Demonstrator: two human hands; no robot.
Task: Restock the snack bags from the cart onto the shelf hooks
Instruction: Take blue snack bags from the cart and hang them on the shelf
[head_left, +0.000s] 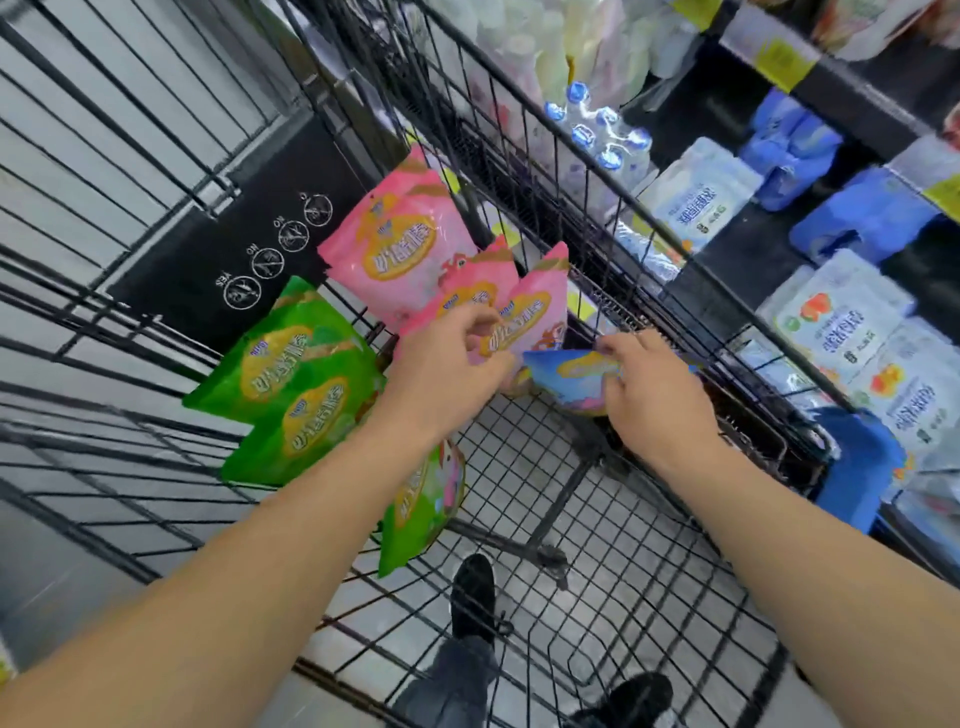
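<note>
Both my arms reach into a black wire cart. My left hand pinches a pink snack bag at its lower edge. My right hand grips a blue snack bag lying low by the cart's right wall. More pink bags lean against the far end of the cart. Green bags are stacked on the left, and another green bag stands below my left forearm.
A shelf on the right holds white and blue packaged goods and a pack of water bottles. A black sign panel sits at the cart's far end. My dark shoes show through the cart's mesh floor.
</note>
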